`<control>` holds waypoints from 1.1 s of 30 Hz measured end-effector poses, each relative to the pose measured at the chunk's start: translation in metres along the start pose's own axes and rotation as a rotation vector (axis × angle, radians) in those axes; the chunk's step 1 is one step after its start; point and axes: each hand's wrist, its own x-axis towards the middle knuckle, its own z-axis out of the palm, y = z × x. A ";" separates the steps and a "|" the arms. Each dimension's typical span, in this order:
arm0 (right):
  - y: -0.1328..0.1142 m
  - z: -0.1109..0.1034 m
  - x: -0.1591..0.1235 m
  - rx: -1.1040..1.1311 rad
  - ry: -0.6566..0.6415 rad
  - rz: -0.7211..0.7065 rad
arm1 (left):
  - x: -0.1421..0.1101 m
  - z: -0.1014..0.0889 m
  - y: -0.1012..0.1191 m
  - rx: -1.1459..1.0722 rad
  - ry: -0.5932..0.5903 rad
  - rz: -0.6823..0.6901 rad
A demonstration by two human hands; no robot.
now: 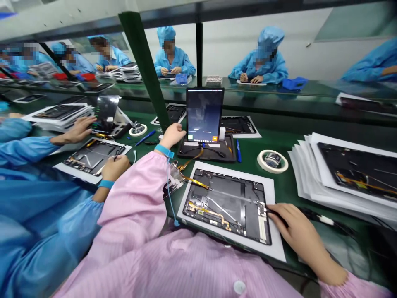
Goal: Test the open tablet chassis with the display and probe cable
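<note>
In front of me an opened tablet housing (229,207) lies on a white sheet (277,248), its boards and orange ribbon cables bare. My right hand (296,227) is at its right edge, fingers closed around a black cable whose tip meets the housing; the contact itself is hidden. A lit tablet screen (204,116) stands upright in a dark holder (228,155) behind the housing. Curled at the screen's left edge is my left hand (172,135); what its fingertips hold, if anything, is hidden. An orange ribbon cable (195,182) runs from the housing toward loose circuit boards (175,180).
Stacked white sheets with another housing (356,161) stand at right, near a tape roll (273,161). A blue pen (238,151) lies beside the holder. A co-worker's hand (116,167) works on a housing at left. A green post (144,66) rises behind my left hand.
</note>
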 end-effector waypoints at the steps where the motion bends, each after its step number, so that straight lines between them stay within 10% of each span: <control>1: 0.000 0.000 0.000 -0.003 0.000 0.002 | 0.008 0.005 -0.011 0.012 -0.093 0.017; 7: 0.002 -0.001 0.000 -0.011 0.020 0.005 | 0.014 0.036 -0.032 0.039 -0.055 0.102; 19: 0.003 -0.002 0.001 -0.027 0.046 -0.030 | 0.032 0.016 -0.016 -0.310 -0.051 -0.020; 33: 0.003 -0.002 0.000 -0.004 0.038 -0.002 | 0.048 0.035 -0.005 -0.411 0.163 0.029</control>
